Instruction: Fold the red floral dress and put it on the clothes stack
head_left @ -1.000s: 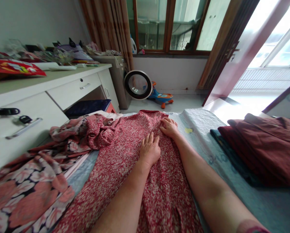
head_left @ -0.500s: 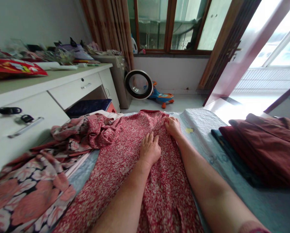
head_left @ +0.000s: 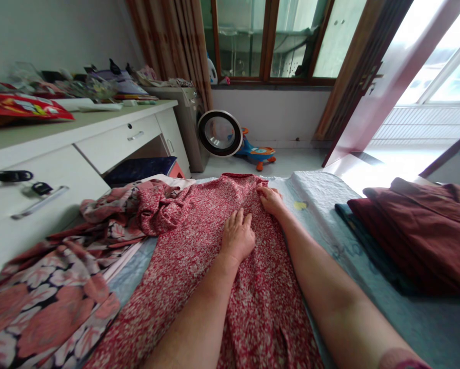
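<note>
A red and white speckled garment (head_left: 199,241) lies spread on the bed, with its collar at the far edge. My left hand (head_left: 238,236) rests flat on the middle of it, fingers slightly spread. Near the garment's upper right edge, my right hand (head_left: 270,200) has its fingers bent and closed on the fabric. One sleeve is bunched at the left, beside a pink and black floral cloth (head_left: 53,302).
Folded dark red clothes (head_left: 418,230) lie on the pale blue bed cover (head_left: 322,200) at the right. A white desk (head_left: 118,133) with clutter stands left. Beyond the bed are a washing machine with its round door (head_left: 220,133) open and a blue and orange toy (head_left: 256,151).
My right hand has shifted slightly left, its fingers more bent at the garment's edge. My left hand has stayed in place.
</note>
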The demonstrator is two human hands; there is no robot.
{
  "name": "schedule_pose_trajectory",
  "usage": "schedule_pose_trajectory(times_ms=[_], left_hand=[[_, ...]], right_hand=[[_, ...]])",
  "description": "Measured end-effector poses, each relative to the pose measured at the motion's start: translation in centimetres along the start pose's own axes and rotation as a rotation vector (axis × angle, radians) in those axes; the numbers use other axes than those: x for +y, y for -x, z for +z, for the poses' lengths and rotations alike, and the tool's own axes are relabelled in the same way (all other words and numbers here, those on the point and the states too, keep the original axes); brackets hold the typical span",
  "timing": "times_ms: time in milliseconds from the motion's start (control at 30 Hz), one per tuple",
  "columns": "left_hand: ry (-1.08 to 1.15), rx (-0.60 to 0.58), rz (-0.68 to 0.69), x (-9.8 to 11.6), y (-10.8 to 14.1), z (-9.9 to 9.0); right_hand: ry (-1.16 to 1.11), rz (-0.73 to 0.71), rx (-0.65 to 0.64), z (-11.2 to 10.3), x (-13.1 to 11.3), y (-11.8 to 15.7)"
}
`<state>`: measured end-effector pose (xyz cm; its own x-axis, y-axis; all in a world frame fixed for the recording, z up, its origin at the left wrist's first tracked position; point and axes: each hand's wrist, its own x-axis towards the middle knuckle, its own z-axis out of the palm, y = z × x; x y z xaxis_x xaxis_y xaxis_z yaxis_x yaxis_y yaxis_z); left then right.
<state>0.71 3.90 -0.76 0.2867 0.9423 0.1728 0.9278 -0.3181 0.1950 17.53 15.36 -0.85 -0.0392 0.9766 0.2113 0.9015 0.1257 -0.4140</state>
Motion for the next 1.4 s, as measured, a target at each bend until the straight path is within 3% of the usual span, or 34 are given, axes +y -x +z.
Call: schedule_pose_trajectory(times_ms=[333,500,633,767,867,1200,1300,1400], left_hand=[[0.01,0.02,0.003,-0.1,0.0,0.2],[0.018,0.1,-0.005,0.2,0.1,-0.8],[0.022,0.172,-0.029,0.4,0.2,-1.8],[0.003,0.134,-0.044,0.2,0.1,-2.0],[0.008,0.1,-0.052,0.0,0.0,-1.7],[0.039,0.081,-0.101,0.0,-0.1,-1.6],[0.031,0.069,-0.103,-0.1,-0.1,-1.6],[0.022,0.066,-0.102,-0.1,-0.1,-1.6]], right_hand=[[0.043,-0.047,-0.008,0.8,0.6,-0.2],[0.114,-0.009,0.128,-0.1,-0.1,0.4],[0.089,-0.128,0.142,-0.7,-1.0,0.5],[0.11,-0.167,-0.006,-0.6,-1.3,0.6],[0.14,-0.119,-0.034,-0.6,-1.3,0.8],[0.154,-0.033,-0.01,-0.7,-0.9,0.9],[0.158,-0.025,0.075,-0.7,-0.8,0.8],[0.121,-0.109,0.136,-0.7,-1.0,0.7]])
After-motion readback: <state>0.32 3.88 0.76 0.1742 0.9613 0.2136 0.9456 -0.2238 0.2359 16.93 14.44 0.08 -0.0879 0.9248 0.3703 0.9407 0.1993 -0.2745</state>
